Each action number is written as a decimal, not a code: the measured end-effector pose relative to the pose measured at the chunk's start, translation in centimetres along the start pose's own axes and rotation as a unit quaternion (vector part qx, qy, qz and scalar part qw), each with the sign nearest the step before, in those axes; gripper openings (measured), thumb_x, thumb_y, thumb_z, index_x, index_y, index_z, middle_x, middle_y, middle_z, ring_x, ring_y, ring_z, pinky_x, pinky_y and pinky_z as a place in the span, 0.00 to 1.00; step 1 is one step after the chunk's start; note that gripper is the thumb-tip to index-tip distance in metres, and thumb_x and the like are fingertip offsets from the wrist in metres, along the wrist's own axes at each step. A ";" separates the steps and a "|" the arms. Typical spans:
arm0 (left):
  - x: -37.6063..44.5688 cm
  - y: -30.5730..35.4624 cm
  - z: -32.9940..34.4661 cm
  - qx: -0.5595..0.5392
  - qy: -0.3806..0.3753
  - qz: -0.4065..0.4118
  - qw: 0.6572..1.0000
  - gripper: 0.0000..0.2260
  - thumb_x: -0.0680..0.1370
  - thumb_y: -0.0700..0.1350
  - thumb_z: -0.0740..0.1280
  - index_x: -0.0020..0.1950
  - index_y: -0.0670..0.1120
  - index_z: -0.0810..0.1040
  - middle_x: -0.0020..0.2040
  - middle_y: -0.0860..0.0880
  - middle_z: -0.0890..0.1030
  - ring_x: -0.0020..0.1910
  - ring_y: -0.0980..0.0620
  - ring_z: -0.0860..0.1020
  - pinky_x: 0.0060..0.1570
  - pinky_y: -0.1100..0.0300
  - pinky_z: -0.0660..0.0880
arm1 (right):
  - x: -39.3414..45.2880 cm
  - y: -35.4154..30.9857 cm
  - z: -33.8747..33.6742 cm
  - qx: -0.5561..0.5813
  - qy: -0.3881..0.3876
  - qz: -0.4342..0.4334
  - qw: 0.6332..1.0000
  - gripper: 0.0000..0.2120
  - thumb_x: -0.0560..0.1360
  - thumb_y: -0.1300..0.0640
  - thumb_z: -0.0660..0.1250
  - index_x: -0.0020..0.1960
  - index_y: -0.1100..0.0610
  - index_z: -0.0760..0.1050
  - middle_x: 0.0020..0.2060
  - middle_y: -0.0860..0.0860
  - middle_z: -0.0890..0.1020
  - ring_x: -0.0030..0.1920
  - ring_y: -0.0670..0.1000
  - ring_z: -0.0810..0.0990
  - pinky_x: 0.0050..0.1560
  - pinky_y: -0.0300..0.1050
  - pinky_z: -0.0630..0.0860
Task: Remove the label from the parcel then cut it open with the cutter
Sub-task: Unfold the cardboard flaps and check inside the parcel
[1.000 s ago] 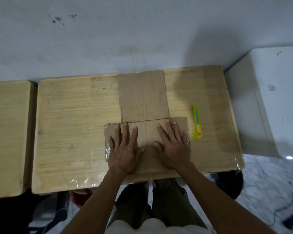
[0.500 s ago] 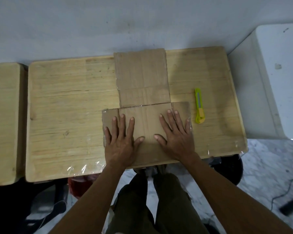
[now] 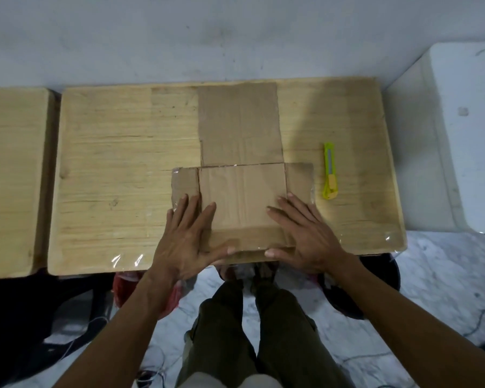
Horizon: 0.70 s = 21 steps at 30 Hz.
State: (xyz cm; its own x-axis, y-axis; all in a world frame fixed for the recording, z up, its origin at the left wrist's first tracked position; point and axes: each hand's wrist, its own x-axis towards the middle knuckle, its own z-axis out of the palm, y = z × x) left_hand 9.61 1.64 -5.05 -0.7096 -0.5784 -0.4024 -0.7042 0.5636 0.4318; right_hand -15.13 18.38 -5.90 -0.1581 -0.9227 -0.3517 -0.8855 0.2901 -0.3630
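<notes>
Cardboard is what the parcel (image 3: pixel 242 204) is showing all over: it is lying flat at the near edge of the counter (image 3: pixel 109 175), between the two hands, with a long flap (image 3: pixel 239 123) reaching toward the wall (image 3: pixel 207 35). The left hand (image 3: pixel 189 233) and the right hand (image 3: pixel 301 233) are both resting open and flat on its near corners, fingers spread, thumbs hooking the near edge; neither grip is closing round anything. No label is visible on the upper face, so the sensible step seems to be feeling along the clear tape at the edges for a corner to peel, pressing with one palm while the other is lifting. The cutter (image 3: pixel 329 170) is lying untouched just beside the parcel's right end, within easy reach of the right hand. The wooden counter is wrapped in clear film, which may be letting the parcel slide. A second counter (image 3: pixel 11 177) is standing to the left, a white cabinet (image 3: pixel 459 135) to the right, and cables are trailing on the marble floor (image 3: pixel 431 275).
</notes>
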 end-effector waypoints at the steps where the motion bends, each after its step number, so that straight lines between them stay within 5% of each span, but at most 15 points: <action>1: -0.2 -0.1 0.0 0.012 -0.006 0.001 1.000 0.50 0.66 0.81 0.53 0.82 0.55 0.53 0.83 0.47 0.42 0.81 0.46 0.39 0.78 0.39 0.43 | 0.0 0.0 -0.1 -0.003 -0.004 -0.001 1.000 0.46 0.68 0.21 0.51 0.79 0.43 0.53 0.81 0.44 0.49 0.79 0.46 0.39 0.77 0.62 0.48; 8: -0.6 0.1 0.3 -0.003 0.010 -0.027 1.000 0.46 0.71 0.78 0.53 0.82 0.54 0.53 0.83 0.49 0.46 0.82 0.49 0.42 0.79 0.40 0.46 | 0.3 -0.3 0.0 0.006 0.047 0.009 0.999 0.39 0.74 0.26 0.49 0.78 0.46 0.59 0.79 0.45 0.59 0.80 0.47 0.50 0.76 0.60 0.56; 11: 0.2 0.9 0.1 -0.071 0.072 -0.079 0.992 0.45 0.72 0.75 0.57 0.81 0.50 0.57 0.81 0.46 0.57 0.80 0.46 0.55 0.77 0.40 0.57 | 1.2 -0.9 -0.1 0.056 0.114 0.054 0.990 0.36 0.75 0.28 0.52 0.75 0.49 0.65 0.74 0.46 0.68 0.76 0.48 0.62 0.72 0.56 0.64; 14: 1.4 1.9 0.2 -0.091 0.139 -0.118 0.979 0.42 0.73 0.73 0.61 0.78 0.47 0.62 0.76 0.44 0.66 0.74 0.43 0.65 0.71 0.42 0.68 | 2.7 -1.7 -0.1 0.086 0.156 0.106 0.978 0.34 0.76 0.29 0.52 0.76 0.48 0.61 0.74 0.46 0.68 0.73 0.50 0.64 0.70 0.52 0.65; 21: 3.7 2.9 1.2 -0.090 0.178 -0.223 0.954 0.43 0.70 0.72 0.66 0.77 0.51 0.58 0.80 0.44 0.55 0.78 0.40 0.55 0.69 0.36 0.67 | 5.2 -2.9 1.0 0.019 0.184 0.192 0.964 0.36 0.78 0.30 0.50 0.79 0.50 0.55 0.78 0.52 0.60 0.76 0.55 0.59 0.71 0.57 0.62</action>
State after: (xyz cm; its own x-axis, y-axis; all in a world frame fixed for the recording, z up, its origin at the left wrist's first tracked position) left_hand 4.85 1.82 -6.22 -0.2650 -0.9187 -0.2928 -0.8966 0.1230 0.4253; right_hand -12.96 12.99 -7.57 -0.6216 -0.7710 -0.1386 -0.7155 0.6308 -0.3003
